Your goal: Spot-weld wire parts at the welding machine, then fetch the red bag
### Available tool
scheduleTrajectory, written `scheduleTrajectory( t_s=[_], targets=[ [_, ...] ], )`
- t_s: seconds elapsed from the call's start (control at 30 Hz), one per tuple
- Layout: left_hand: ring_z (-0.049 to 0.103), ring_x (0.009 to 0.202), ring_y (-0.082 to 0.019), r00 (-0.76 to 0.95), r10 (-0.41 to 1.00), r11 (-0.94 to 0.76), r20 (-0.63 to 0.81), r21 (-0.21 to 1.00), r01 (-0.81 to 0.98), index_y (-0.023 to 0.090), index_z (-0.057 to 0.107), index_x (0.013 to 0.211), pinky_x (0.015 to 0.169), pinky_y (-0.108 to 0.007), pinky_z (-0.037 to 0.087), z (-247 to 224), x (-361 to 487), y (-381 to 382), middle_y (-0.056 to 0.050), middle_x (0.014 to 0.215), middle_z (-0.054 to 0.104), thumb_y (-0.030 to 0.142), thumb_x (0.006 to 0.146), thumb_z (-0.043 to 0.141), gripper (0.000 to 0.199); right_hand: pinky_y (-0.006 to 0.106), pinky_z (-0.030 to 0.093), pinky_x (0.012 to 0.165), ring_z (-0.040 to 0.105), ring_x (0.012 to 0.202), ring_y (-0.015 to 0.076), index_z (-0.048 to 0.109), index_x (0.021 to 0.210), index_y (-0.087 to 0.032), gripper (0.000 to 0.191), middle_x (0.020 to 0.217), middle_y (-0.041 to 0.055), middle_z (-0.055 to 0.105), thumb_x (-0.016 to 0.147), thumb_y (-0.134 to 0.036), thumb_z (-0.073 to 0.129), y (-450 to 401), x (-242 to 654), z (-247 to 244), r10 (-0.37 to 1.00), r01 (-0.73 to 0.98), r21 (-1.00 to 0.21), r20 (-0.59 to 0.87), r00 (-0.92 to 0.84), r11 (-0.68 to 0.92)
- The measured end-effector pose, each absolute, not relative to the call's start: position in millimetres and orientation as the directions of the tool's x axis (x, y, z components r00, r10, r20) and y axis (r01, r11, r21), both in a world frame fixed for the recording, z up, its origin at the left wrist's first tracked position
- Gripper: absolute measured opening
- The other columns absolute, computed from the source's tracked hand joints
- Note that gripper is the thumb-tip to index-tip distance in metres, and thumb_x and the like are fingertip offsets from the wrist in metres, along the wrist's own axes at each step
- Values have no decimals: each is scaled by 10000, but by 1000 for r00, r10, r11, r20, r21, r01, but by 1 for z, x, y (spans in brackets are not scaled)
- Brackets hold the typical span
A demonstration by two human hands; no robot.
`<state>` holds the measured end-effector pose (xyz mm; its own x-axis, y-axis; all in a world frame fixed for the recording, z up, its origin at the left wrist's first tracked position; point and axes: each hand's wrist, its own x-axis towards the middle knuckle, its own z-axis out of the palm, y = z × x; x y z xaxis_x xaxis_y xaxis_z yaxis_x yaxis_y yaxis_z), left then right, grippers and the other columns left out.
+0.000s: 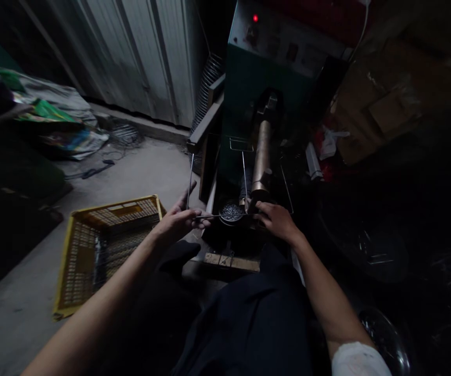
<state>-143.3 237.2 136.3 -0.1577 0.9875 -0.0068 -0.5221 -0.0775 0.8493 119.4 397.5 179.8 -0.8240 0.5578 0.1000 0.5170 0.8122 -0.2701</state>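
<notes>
My left hand (181,218) is closed with thumb and fingers around a thin bent metal wire (190,180). One part of this wire stands upright above the hand, and another runs level to the right. At the foot of a machine's brass-coloured cylinder (262,151), my right hand (277,220) has its fingers pinched together near the wire's far end; what lies in them is hidden. Between the hands sits a small round bowl (221,218) full of tiny shiny metal pieces. Another thin wire (244,169) rises just left of the cylinder.
A green and white machine (272,73) with a lit red lamp (255,18) stands ahead. To the left, a yellow plastic crate (71,250) holds rows of metal parts. Sacks (64,109) lie by the corrugated wall (131,57). Cardboard (392,112) is at the right, in shadow.
</notes>
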Motion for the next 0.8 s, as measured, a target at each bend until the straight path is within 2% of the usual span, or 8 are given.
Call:
scheduleTrajectory(
  t_s=[0.17,0.27,0.4,0.53,0.6,0.67,0.73,0.8],
  targets=[
    [741,710,-214,-160,987,-83,2,860,-504,299,-60,1551,629,-267,596,137,-146,239,-18,765,751,135,794,701,1086,365,511,945,627,1144,252,574,1350,-282,408,1301,28,636,945,-263,623,403,119,178,560,513,-285,114,-821,810],
    [744,711,-214,-160,987,-87,6,859,-504,315,-48,1550,629,-270,604,135,-148,240,-2,751,746,134,780,716,1101,355,512,917,630,1137,260,567,1358,-277,419,1287,46,644,944,-283,631,403,120,181,561,513,-289,117,-819,809],
    [747,728,-221,-147,989,-67,-4,879,-473,304,-31,1554,648,-282,611,136,-150,239,-37,784,759,147,794,711,1074,315,508,841,652,1070,249,580,1329,-257,404,1187,57,687,934,-300,654,402,119,179,570,502,-331,149,-808,799],
    [748,731,-237,-170,984,-24,-56,900,-435,263,24,1563,663,-313,626,146,-146,235,-45,761,755,118,797,694,1028,290,495,795,669,892,206,602,1290,-240,429,988,38,717,891,-345,720,405,122,171,582,467,-396,249,-774,790],
    [748,729,-232,-193,978,-8,-82,905,-426,253,41,1564,688,-334,635,152,-144,234,-33,751,748,89,789,691,1024,328,494,847,649,941,228,622,1269,-238,496,1031,61,701,833,-425,769,409,131,169,598,475,-380,342,-725,794],
    [745,712,-220,-208,973,3,-104,900,-435,269,39,1563,692,-342,641,156,-143,234,-2,720,729,67,781,686,1035,398,477,926,596,1081,284,638,1257,-223,574,1182,112,646,787,-523,777,416,144,167,639,527,-362,461,-616,769],
    [743,694,-213,-207,971,12,-117,893,-449,293,29,1561,673,-334,642,157,-144,234,23,686,704,55,779,679,1044,437,489,914,584,1092,314,654,1232,-183,616,1214,154,619,786,-601,728,425,159,164,734,592,-447,513,-444,671],
    [746,715,-224,-202,972,18,-118,898,-439,309,25,1560,657,-321,641,154,-146,235,17,702,704,56,789,671,1037,392,540,737,648,864,274,672,1179,-135,617,1020,153,675,825,-639,633,434,171,157,875,570,-664,376,-306,484]
  ],
)
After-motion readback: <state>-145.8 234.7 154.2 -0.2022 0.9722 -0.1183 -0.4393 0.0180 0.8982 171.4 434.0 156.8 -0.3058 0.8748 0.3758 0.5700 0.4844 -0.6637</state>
